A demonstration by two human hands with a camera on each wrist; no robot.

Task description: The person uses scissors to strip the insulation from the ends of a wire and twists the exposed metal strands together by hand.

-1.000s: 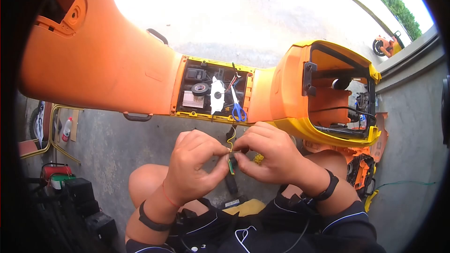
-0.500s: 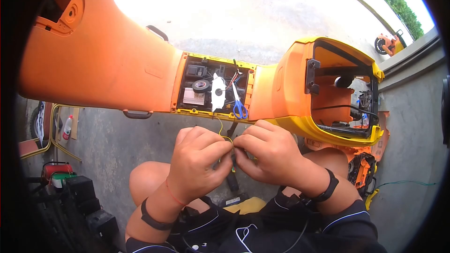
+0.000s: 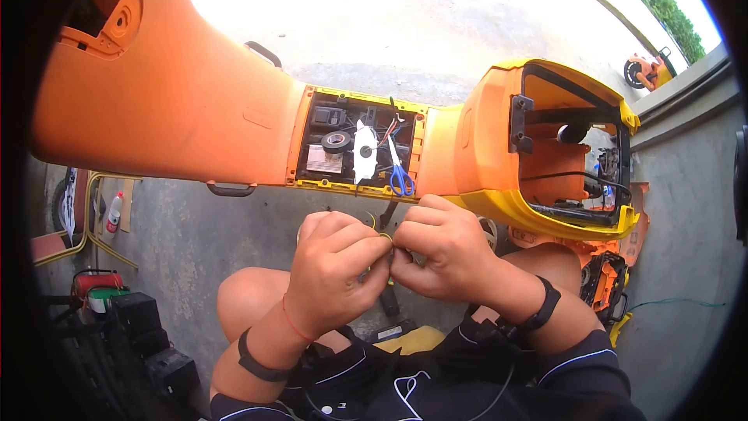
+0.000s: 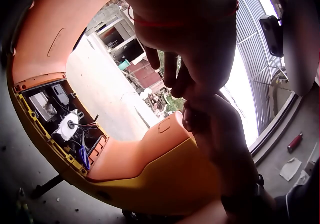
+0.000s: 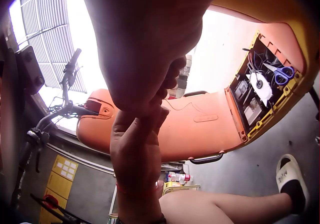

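Observation:
My left hand [image 3: 336, 259] and right hand [image 3: 442, 253] meet fingertip to fingertip in the head view, above the floor between the knees. Between them they pinch a thin yellow wire [image 3: 372, 219], which bends up from the fingertips toward the orange and yellow scooter body [image 3: 226, 121]. Most of the gripped part is hidden behind the fingers. Just beyond the hands, an open compartment in the body holds blue-handled scissors [image 3: 401, 179], a roll of black tape [image 3: 336, 141] and a white torn-edged piece [image 3: 364, 153]. Both wrist views show the hands dark and touching, the wire indistinct.
Right of the compartment rises the hollow scooter end [image 3: 573, 148], with orange panels [image 3: 604, 281] on the floor below. Black box-shaped blocks [image 3: 144, 323] and a bottle [image 3: 114, 212] stand at left. A dark tool-like bar [image 3: 389, 302] lies beneath the hands.
The hands have drawn together, closing the small gap between their fingertips. The wire, earlier running nearly straight up, now curves to the left. A green strip once hanging below the fingers is hidden.

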